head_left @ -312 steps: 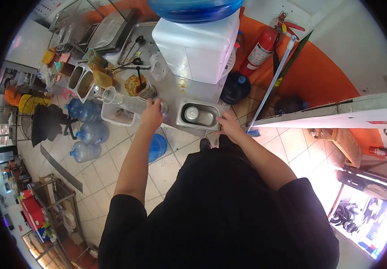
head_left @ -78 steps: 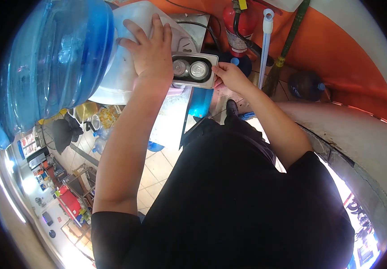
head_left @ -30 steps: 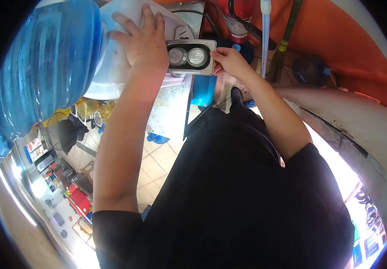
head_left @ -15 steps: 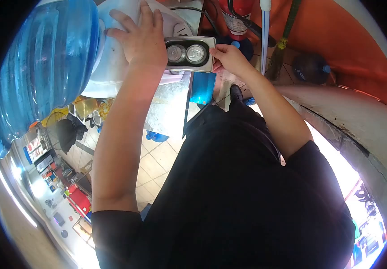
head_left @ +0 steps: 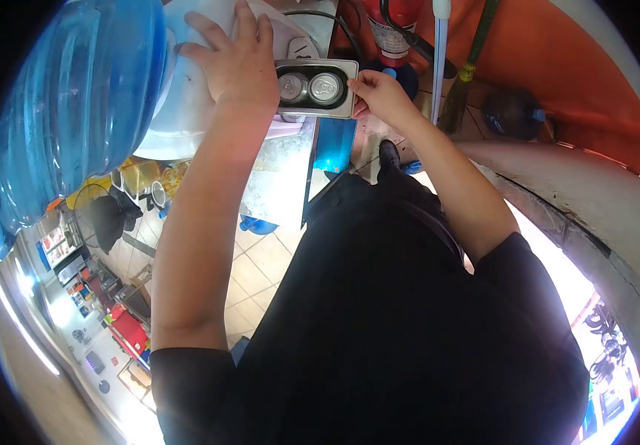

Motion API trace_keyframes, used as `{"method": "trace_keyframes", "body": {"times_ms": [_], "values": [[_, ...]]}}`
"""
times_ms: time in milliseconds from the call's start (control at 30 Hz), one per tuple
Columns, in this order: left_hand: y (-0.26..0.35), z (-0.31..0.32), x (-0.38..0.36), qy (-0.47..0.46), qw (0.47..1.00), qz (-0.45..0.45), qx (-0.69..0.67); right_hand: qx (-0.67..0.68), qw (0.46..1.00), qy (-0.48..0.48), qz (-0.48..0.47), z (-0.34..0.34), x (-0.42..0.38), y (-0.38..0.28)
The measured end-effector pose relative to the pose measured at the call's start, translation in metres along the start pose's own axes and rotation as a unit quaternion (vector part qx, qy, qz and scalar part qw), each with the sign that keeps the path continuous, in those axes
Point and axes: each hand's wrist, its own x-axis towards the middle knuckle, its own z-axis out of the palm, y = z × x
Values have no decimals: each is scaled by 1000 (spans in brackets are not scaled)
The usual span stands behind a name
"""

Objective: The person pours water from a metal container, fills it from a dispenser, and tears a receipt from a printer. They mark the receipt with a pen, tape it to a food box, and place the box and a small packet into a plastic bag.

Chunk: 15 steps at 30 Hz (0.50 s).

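Orange wall (head_left: 579, 104) behind, right hand (head_left: 384, 96) pinches metal pan (head_left: 327, 113) (running lengthwise leftward), left hand (head_left: 241, 73) splayed open over white dispenser (head_left: 189, 119).

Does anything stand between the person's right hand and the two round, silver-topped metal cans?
Yes: the near end wall of the rectangular silver metal container. The right hand holds that end from outside, while the two round, silver-topped metal cans are inside. Nothing visible covers the nearer can's top.

Smooth, shiny metal container (head_left: 320, 113)
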Motion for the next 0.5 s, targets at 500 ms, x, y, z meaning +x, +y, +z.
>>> {"method": "trace_keyframes", "body": {"times_ms": [500], "values": [[72, 142, -99, -276, 182, -182, -926, -14, 999, -22, 21, -5, -2, -8]]}}
